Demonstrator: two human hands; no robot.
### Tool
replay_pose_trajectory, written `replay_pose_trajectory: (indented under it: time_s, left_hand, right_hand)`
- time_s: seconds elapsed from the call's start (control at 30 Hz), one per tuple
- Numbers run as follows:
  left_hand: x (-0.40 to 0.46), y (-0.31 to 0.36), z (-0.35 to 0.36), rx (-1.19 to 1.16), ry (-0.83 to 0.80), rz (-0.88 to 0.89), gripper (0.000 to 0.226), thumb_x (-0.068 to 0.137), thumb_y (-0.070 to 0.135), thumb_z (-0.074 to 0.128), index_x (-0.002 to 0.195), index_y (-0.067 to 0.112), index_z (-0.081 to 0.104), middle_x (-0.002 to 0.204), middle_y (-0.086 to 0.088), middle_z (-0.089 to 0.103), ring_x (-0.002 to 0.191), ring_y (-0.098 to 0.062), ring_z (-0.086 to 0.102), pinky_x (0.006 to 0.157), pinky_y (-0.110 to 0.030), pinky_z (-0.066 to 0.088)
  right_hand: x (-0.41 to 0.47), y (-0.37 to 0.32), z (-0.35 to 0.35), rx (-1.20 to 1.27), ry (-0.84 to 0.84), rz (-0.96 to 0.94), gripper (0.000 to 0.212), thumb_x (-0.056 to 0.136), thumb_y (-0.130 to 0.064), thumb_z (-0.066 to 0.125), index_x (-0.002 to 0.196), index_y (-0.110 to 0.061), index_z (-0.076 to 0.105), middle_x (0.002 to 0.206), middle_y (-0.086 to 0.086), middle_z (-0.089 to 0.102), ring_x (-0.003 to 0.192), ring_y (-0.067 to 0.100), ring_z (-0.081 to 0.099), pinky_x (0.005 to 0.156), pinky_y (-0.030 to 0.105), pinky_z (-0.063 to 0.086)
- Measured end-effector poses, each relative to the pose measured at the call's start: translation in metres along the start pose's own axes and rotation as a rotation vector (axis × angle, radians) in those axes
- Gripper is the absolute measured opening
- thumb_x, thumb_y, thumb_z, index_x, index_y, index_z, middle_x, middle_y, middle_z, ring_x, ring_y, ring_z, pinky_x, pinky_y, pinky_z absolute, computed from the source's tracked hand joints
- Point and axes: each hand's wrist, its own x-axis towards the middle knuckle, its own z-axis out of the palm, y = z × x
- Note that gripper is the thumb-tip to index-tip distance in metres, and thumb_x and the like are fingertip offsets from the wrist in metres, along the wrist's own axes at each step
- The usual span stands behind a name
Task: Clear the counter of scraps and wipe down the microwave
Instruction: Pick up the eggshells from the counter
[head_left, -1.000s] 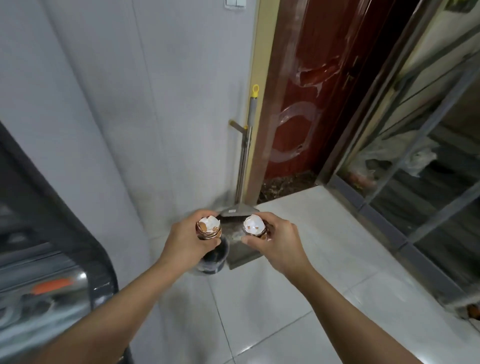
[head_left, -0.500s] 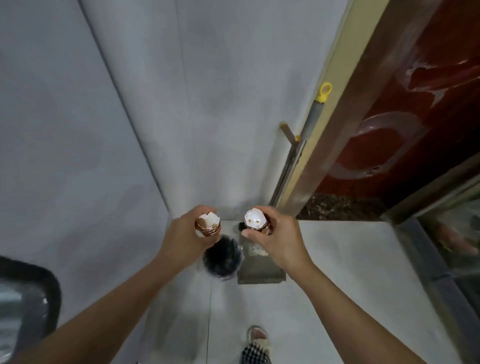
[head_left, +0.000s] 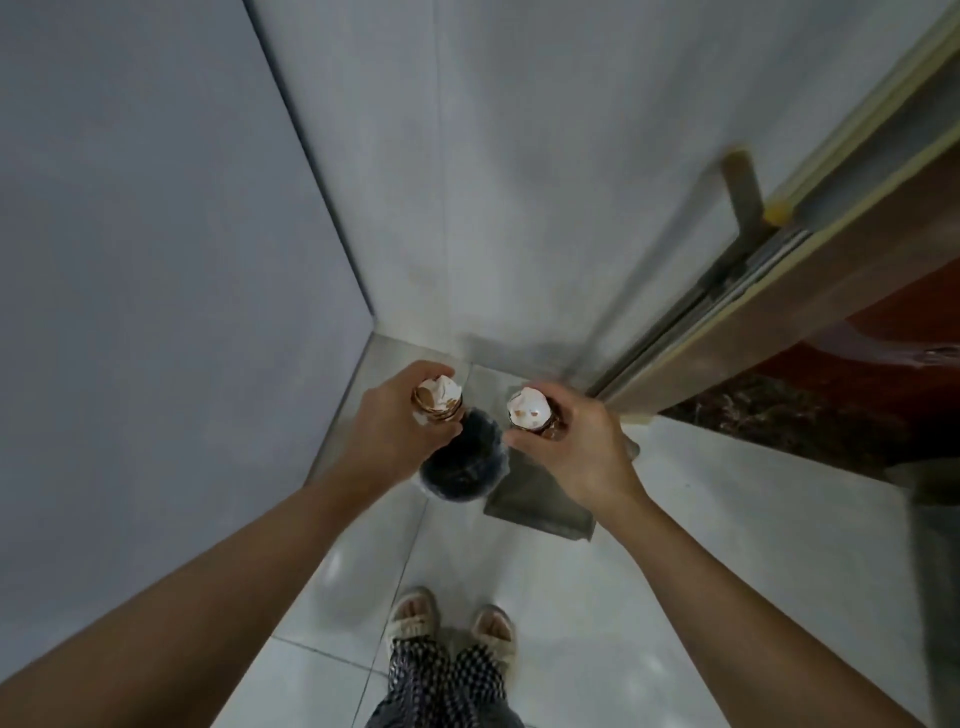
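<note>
My left hand grips a stack of brown eggshells, white inside, held just above the left rim of a small bin with a dark liner on the floor. My right hand grips a second stack of eggshells, a little right of the bin and over a grey dustpan. Both stacks are upright in closed fingers. The microwave and the counter are out of view.
The bin stands in a corner of grey walls. The dustpan's long handle leans up the wall beside a door frame and a red-brown door. My feet in sandals stand on pale floor tiles just behind the bin.
The view has tilted down and moved closer to the corner, so the bin and my feet show. Both hands keep their eggshells and now hover at the bin; the appliance at left has left view.
</note>
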Motion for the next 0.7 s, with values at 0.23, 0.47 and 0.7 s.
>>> replay_pose_trajectory:
  time_s: [0.23, 0.47, 0.7]
  left_hand:
    - [0.051, -0.106, 0.064, 0.048, -0.031, -0.118, 0.049, 0.067, 0.017, 0.081, 0.110, 0.031, 0.060, 0.097, 0.012, 0.066, 0.090, -0.008, 0.062, 0.080, -0.020, 0.049]
    - [0.094, -0.221, 0.139, 0.091, -0.059, -0.197, 0.045, 0.069, 0.013, 0.078, 0.106, 0.028, 0.059, 0.092, 0.010, 0.064, 0.086, -0.012, 0.061, 0.075, -0.021, 0.047]
    - [0.141, -0.311, 0.220, 0.121, -0.074, -0.235, 0.046, 0.071, 0.017, 0.077, 0.112, 0.025, 0.057, 0.104, 0.002, 0.068, 0.095, -0.018, 0.064, 0.085, -0.028, 0.050]
  right_hand:
    - [0.053, 0.097, 0.074, -0.014, -0.031, 0.080, 0.044, 0.066, -0.019, 0.084, 0.106, -0.019, 0.066, 0.090, -0.012, 0.064, 0.081, 0.001, 0.059, 0.071, 0.007, 0.047]
    - [0.097, 0.215, 0.167, -0.033, -0.069, 0.169, 0.047, 0.067, -0.013, 0.082, 0.111, -0.016, 0.065, 0.102, 0.000, 0.068, 0.094, 0.013, 0.063, 0.075, 0.016, 0.049]
    - [0.145, 0.310, 0.236, -0.081, -0.046, 0.154, 0.046, 0.067, -0.014, 0.082, 0.109, -0.014, 0.065, 0.102, 0.002, 0.069, 0.092, 0.012, 0.061, 0.080, 0.020, 0.048]
